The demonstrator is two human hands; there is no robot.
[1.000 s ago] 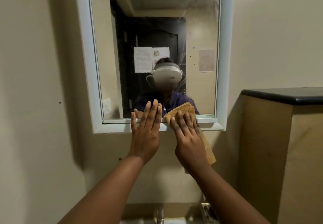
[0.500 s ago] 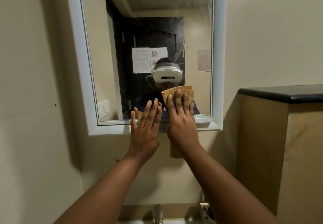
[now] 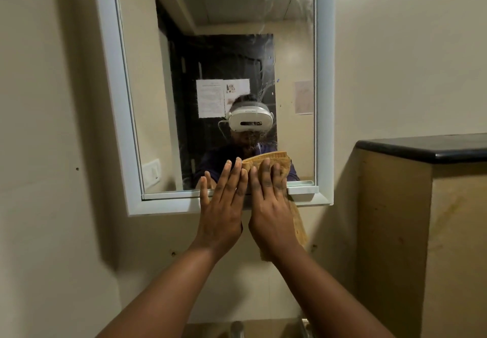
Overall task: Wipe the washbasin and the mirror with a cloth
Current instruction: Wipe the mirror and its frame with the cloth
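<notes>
- My right hand [image 3: 272, 206], fingers straight, presses the cloth [image 3: 279, 159] flat against the lower mirror [image 3: 216, 21] glass.
- My left hand [image 3: 224, 206] rests bare and flat beside it, across the frame's bottom edge.
- Best to keep even pressure and overlap strokes upward toward the smears near the top right.
- The washbasin is cut off below; only a tap [image 3: 237, 329] tip shows.

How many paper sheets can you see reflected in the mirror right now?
3. Two side by side on the dark door: a larger sheet and a smaller one right of it. A third is on the wall near the frame's right edge. More may be hidden.
</notes>
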